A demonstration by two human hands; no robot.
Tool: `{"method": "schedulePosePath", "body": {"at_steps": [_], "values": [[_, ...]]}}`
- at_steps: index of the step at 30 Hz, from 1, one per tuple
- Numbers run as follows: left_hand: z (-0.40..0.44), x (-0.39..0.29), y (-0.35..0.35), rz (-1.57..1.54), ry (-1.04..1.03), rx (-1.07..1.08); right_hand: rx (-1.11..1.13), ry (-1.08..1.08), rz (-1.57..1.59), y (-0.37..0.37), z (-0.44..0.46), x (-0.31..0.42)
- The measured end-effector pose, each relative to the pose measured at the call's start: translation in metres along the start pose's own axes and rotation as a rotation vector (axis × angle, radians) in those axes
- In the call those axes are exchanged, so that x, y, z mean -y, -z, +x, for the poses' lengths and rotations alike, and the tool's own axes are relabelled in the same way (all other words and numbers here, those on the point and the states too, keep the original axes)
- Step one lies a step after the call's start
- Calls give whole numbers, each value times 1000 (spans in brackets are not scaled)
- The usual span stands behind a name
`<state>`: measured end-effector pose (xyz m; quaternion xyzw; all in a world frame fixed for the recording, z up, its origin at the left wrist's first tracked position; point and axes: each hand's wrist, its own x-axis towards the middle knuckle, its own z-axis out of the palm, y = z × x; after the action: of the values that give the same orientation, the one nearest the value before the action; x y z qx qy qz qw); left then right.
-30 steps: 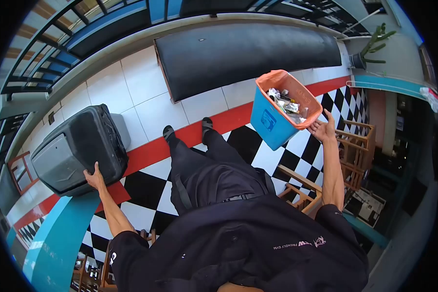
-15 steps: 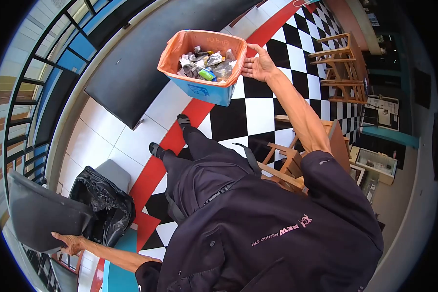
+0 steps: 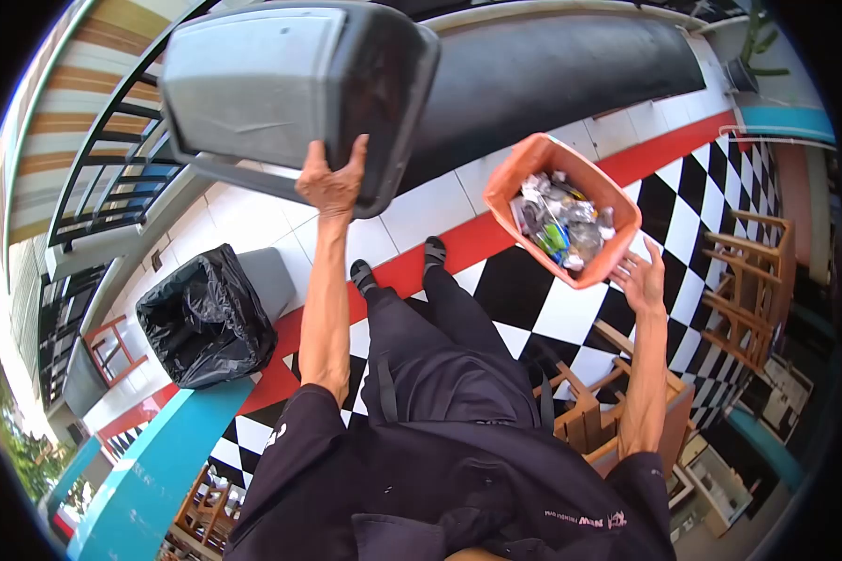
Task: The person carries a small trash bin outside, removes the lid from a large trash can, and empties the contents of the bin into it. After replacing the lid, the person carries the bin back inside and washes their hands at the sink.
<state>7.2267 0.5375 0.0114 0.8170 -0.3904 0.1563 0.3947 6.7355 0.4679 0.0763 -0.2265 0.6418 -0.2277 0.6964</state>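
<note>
- The long black padded bench (image 3: 552, 84) is stretching away beyond the right hand (image 3: 641, 279), and off to the right of the left hand (image 3: 330, 182).
- Brown wooden furniture (image 3: 756, 280), stacked by the look of it, is standing to the right of the right hand.
- Over to the left of the left hand, and lower, the grey plastic bin (image 3: 265, 278) is standing with a glossy black plastic bag (image 3: 192, 309) draped around its mouth; the uncovering is looking finished to me.
- The deep, boxy grey-and-black plastic lid (image 3: 243, 89) is hanging up in the air just beyond the left hand, well apart from that bin, so it is not yet sitting back on.
- The rectangular bin lined with orange plastic (image 3: 589, 179) is opening upward just ahead and to the left of the right hand.
- The left hand is clamping the lid's near edge, thumb and fingers pressing on it.
- The right hand is touching the orange rim with its fingertips, thumb standing apart; I cannot tell how firmly the fingers are hooking under.
- Small crumpled scraps (image 3: 580, 224), pale, clear and one bright green, are lying inside the orange-lined bin near the right hand, not yet out of it.
</note>
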Motion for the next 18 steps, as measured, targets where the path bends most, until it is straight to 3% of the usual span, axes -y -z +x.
{"method": "schedulePosePath", "body": {"at_steps": [3, 8, 9, 13, 18], "values": [[-19, -9, -85, -28, -50, 134, -66, 14, 79, 20, -13, -7], [-52, -15, -163, -34, 151, 414, -108, -48, 155, 67, -11, -25], [-57, -13, -170, -17, 235, 448, -118, -57, 148, 73, -9, -28], [-53, -14, -161, 21, 207, 666, -152, -96, 92, 82, -2, -31], [-54, -19, -138, -67, 167, 744, -147, -112, 29, 75, 2, -29]]}}
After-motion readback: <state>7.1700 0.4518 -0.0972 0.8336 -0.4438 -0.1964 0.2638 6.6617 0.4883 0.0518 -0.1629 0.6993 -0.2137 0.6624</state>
